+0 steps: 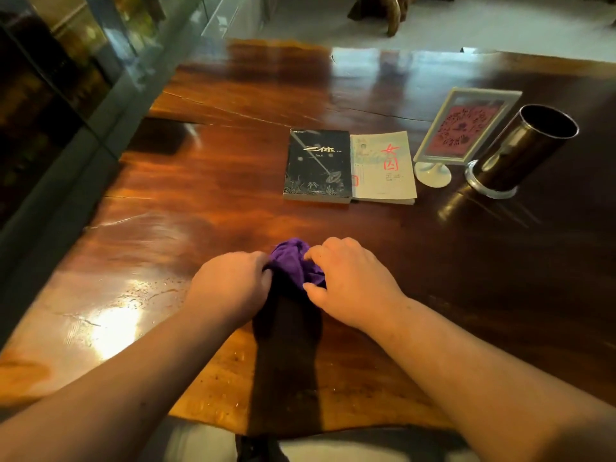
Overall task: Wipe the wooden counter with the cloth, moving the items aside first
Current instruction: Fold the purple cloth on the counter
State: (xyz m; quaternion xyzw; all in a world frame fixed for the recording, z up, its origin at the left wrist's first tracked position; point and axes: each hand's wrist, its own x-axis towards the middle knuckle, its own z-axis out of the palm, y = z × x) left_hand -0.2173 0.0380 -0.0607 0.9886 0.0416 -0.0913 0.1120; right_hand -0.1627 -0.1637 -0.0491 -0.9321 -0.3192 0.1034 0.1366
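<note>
A bunched purple cloth (293, 261) lies on the glossy wooden counter (200, 181), near its front middle. My left hand (230, 285) grips the cloth's left side and my right hand (350, 278) pinches its right side. Beyond the hands, a dark book (318, 165) and a pale book with red characters (383, 168) lie side by side. Right of them stand a white picture frame (466, 128) on a round foot and a dark metal cylinder cup (523, 151).
A glass-fronted cabinet (50, 95) runs along the counter's left side. Bright light reflects off the wet-looking wood at the front left (110, 321). A pale floor and a wooden stool leg (396, 15) lie past the far edge.
</note>
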